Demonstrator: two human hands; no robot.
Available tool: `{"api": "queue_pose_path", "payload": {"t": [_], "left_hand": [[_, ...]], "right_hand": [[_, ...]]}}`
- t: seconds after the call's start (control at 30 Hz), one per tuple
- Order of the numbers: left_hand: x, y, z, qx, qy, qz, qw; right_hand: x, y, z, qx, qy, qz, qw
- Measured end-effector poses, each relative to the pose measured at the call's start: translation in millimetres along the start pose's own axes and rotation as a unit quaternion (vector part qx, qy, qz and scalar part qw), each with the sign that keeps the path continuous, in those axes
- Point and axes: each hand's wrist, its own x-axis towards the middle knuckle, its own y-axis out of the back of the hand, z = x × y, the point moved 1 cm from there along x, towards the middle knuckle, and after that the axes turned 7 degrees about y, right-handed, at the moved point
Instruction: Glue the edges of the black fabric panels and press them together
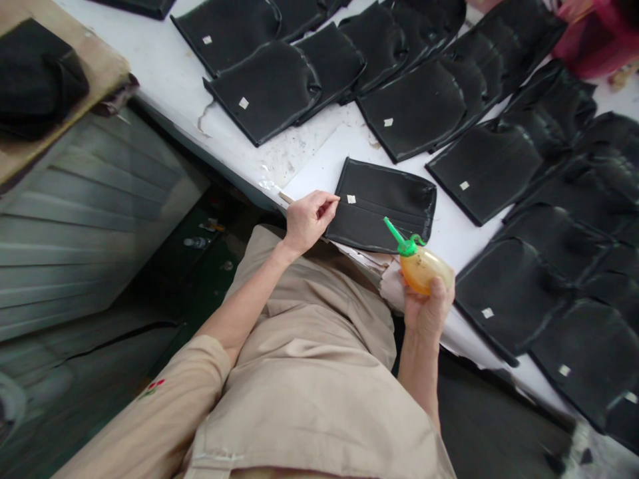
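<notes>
The left hand stands at the left edge of a flat black piece, its thumb and index fingers pinched together beside a small pale label; whether the edge lies between them cannot be told. The right hand grasps a squeeze bottle of amber liquid, fingers wrapped around its body. The green nozzle slants up and leftward over the lower right part of the black piece, which lies on a white sheet near the front of the bench. Beyond and to the right, similar black pieces overlap in rows, several bearing pale labels. A pink object occupies the upper right; a dark item rests on a tan surface at upper left.
</notes>
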Motion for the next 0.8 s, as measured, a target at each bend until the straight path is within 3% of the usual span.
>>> {"api": "queue_pose_path", "payload": {"t": [0.8], "left_hand": [[-0.4, -1.0, -1.2, 0.008, -0.018, 0.008, 1.000]], "right_hand": [[0.0, -5.7, -4.6, 0.004, -0.004, 0.013, 1.000]]}}
